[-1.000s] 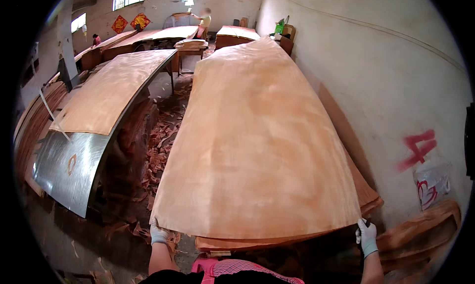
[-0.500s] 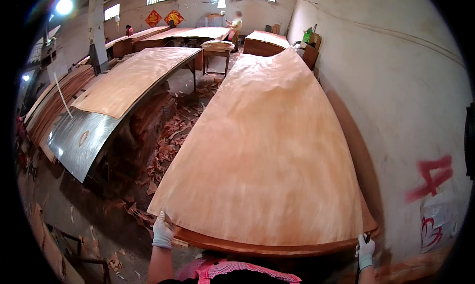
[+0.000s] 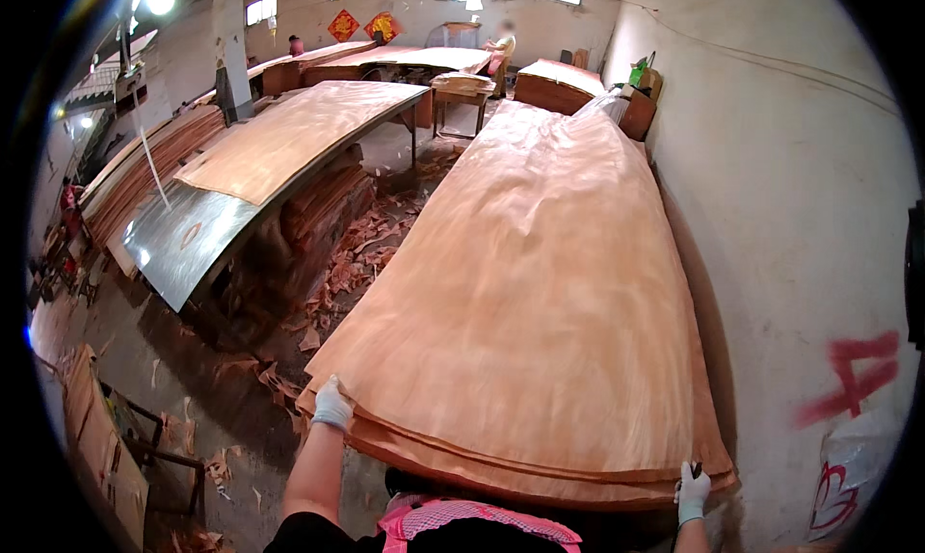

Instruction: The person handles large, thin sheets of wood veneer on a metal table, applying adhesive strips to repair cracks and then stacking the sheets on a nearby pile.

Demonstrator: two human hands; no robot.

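Note:
A large, thin, tan wood veneer sheet (image 3: 520, 312) lies over a stack of similar reddish veneer sheets (image 3: 501, 486). Its far part is rippled. My left hand (image 3: 332, 405), in a white glove, is closed on the sheet's near left corner, with the fingertips partly out of sight. At the near right corner my gloved right hand (image 3: 691, 491) pinches the same edge. A small dark object shows at the right fingers, too small to make out. The sheet's near edge sits slightly back from the stack's edge, leaving lower layers showing.
A wall (image 3: 771, 245) runs close along the right. To the left stands a metal-topped table (image 3: 193, 240) with another veneer sheet (image 3: 308, 134) on it. Veneer scraps (image 3: 361, 264) litter the floor between. A person (image 3: 501, 52) stands at the far tables.
Both hands have moved the sheet's near edge slightly away from me, uncovering more of the stack's front left. The sheet has settled flatter, with ripples toward its far end. My view has shifted left.

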